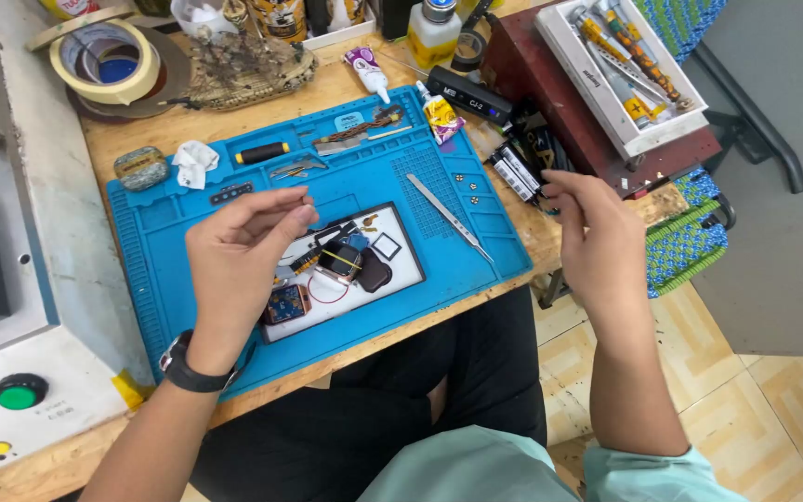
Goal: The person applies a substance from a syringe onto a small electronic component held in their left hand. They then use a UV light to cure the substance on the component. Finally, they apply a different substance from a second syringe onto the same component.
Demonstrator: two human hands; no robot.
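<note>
Now, from the head camera, the person's left hand (239, 256) hovers over the blue work mat (188, 232), thumb and forefinger pinched together at the tips; whether anything tiny sits in that pinch cannot be told. A dark wristwatch (192, 372) wraps that wrist. Just right of the hand, on the white tray (401, 270) set into the mat, lie the opened smartwatch body (339, 260), a dark oval part (374, 271), a small square frame (386, 245) and, at the tray's near left corner, a rose-coloured watch case with its circuit board showing (285, 303). The pinched fingers hang above the tray's far left edge, touching none of these.

Over on the right, the right hand (597, 237) is raised off the desk's right edge, fingers loosely curled, thumb and forefinger close together; nothing can be made out in them. It sits near a small black battery pack (516, 172).

Between the hands, steel tweezers (448, 216) lie slantwise on the mat. Farther off: a black-handled screwdriver (262, 152), a crumpled white tissue (194, 163), a roll of masking tape (104, 60) at far left, and a white tool tray (625, 65) at far right.
</note>
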